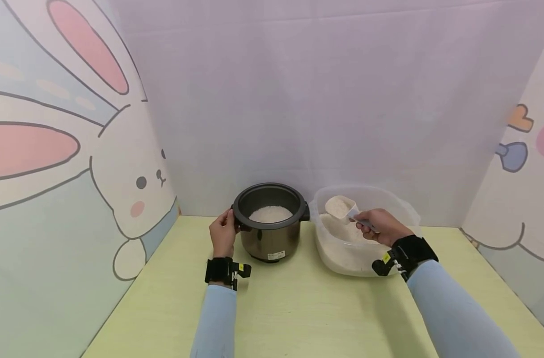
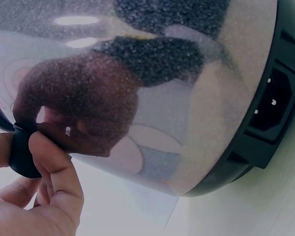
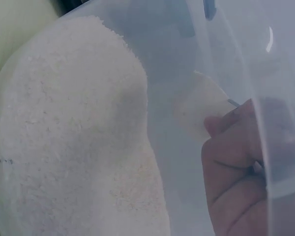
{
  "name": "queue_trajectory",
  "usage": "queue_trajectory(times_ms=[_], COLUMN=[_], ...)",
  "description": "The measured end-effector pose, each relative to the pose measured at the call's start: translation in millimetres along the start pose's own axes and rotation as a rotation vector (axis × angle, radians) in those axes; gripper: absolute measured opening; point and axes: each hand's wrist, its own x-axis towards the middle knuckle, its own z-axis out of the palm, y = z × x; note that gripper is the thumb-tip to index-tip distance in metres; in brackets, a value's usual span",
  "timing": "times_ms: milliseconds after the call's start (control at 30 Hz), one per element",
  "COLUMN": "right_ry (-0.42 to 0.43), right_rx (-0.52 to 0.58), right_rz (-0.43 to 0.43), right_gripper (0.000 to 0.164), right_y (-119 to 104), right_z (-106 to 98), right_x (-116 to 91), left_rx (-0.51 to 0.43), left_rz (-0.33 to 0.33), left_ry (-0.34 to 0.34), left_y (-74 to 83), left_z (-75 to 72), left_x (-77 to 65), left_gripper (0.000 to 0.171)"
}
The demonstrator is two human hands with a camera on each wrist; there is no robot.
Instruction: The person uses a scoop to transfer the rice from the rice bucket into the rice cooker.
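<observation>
A rice cooker with a dark rim and shiny body stands lidless against the back wall, white rice in its pot. My left hand pinches the cooker's black side handle between thumb and fingers. To the right, a clear plastic bin holds a large heap of rice. My right hand grips the handle of a measuring scoop, which is full of rice and hangs above the bin. Through the bin's wall, the right wrist view shows the curled fingers.
A pale yellow-green table lies under both containers. Behind them hangs a pale lilac cloth. Panels with a cartoon rabbit and another cartoon figure flank the table. On the cooker's base is a power socket.
</observation>
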Motion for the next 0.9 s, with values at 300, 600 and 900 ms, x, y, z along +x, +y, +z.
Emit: queue_trajectory(times_ms=[300,600,900], right_ry=[-0.005,-0.034,-0.029], right_rx=[-0.006,0.031,0.022], right_rz=[-0.045,-0.086,-0.141], right_gripper=[0.044,0.043,0.040], right_y=[-21,-53,-74], right_z=[10,37,69], right_x=[-9,-8,-3], left_rx=[0.011,0.012,0.018], left_rz=[-0.004,0.004,-0.004], left_ry=[0.002,0.003,0.009], left_y=[-0.6,-0.5,-2.6], left_z=[0.1,-2.0,0.8], left_x=[0.2,0.5,1.0], left_gripper=[0.030,0.031,0.034])
